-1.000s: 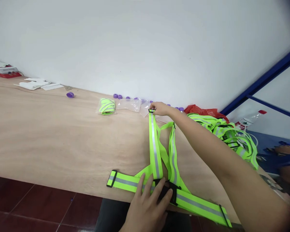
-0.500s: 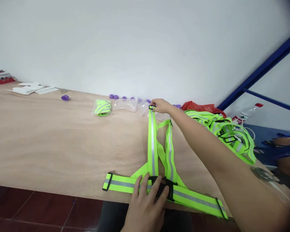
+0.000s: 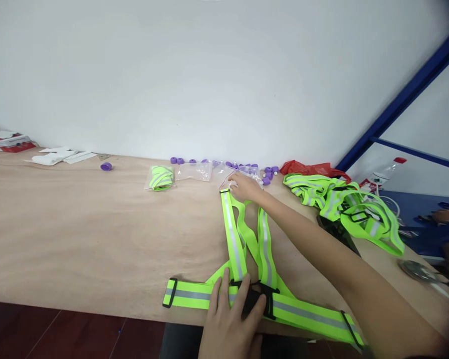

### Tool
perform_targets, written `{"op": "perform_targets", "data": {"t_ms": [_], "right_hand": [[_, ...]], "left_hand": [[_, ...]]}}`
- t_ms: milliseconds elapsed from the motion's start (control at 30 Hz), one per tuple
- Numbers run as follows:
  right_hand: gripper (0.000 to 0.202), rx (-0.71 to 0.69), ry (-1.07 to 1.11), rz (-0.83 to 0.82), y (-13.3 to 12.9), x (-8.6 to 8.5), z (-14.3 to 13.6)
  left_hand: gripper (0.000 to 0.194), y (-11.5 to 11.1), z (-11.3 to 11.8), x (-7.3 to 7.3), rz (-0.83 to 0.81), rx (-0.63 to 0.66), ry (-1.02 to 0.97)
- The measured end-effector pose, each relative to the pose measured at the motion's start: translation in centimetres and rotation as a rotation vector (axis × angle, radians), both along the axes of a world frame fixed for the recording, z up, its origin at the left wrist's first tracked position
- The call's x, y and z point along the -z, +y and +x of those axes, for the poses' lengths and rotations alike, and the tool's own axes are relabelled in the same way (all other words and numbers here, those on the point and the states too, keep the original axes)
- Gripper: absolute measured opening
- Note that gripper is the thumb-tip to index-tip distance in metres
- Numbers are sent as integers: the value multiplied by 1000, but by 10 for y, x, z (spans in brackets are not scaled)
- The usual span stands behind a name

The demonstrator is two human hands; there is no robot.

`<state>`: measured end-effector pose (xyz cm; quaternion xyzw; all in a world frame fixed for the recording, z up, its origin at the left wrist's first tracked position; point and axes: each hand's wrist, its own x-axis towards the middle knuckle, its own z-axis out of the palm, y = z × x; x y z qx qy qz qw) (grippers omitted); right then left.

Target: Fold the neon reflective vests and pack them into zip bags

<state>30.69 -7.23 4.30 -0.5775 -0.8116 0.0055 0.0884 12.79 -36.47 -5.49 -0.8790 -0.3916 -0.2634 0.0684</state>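
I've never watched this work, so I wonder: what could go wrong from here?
The right hand is close to the clear bags and might nudge them. The harness lies at the table's near edge, so it could slip if the left hand lifts. The heaped straps could tangle.

White wall (image 3: 153, 75) — wooden table (image 3: 97, 239) — dark red tiled floor (image 3: 78, 331).

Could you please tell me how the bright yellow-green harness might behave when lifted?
The harness would probably flop, since its straps bend and curl. It looks light, being thin webbing. The stiffer black end slider may dangle or drag.
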Motion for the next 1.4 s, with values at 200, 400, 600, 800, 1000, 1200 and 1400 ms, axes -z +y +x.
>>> {"op": "perform_targets", "data": {"t_ms": [200,400,600,800,1000,1200,1400], "right_hand": [[33,-120,-27,-45,-65,5,17],[46,-209,3,-129,-85,38,23],[58,-224,59,-199,-75,61,20],[67,-186,74,-267,-60,73,27],[67,-133,93,-280,-39,75,36],[66,-127,112,-233,-41,74,38],[70,-132,128,-172,-43,72,40]], "left_hand": [[65,-2,-3,-8,-126,26,52],[64,-2,-6,-15,-216,54,71],[65,-3,-6,-19,-263,51,92],[70,-4,-7,-14,-255,49,112],[74,-3,-11,-10,-201,62,158],[69,0,-13,-23,-251,38,144],[91,3,-16,-26,-274,-34,174]]}}
